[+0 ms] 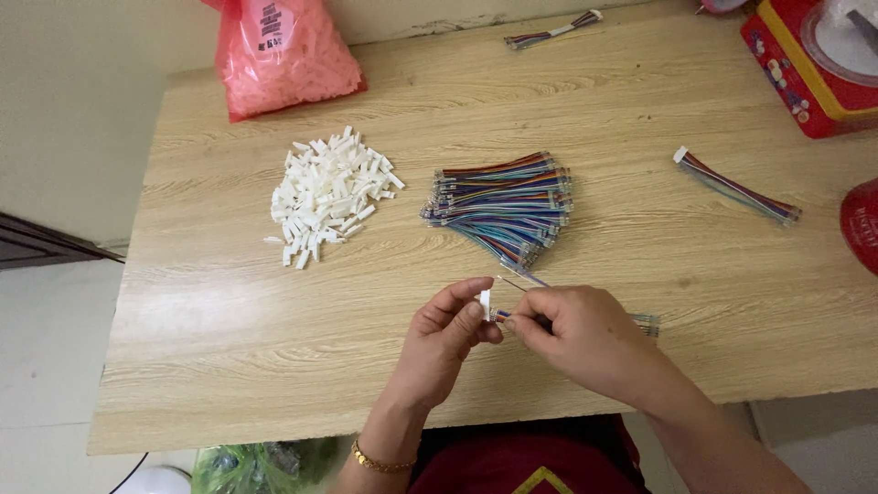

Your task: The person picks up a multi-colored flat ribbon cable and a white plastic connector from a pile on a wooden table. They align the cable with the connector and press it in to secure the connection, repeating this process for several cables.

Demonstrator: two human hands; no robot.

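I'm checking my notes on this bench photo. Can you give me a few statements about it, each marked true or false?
1. The left hand pinches a small white connector. True.
2. The right hand is resting flat on the table. False: it holds a cable up to the connector.
3. A pile of white connectors lies left of the bundle of coloured cables. True.
4. The pink bag sits at the near edge of the table. False: it is at the far left corner.
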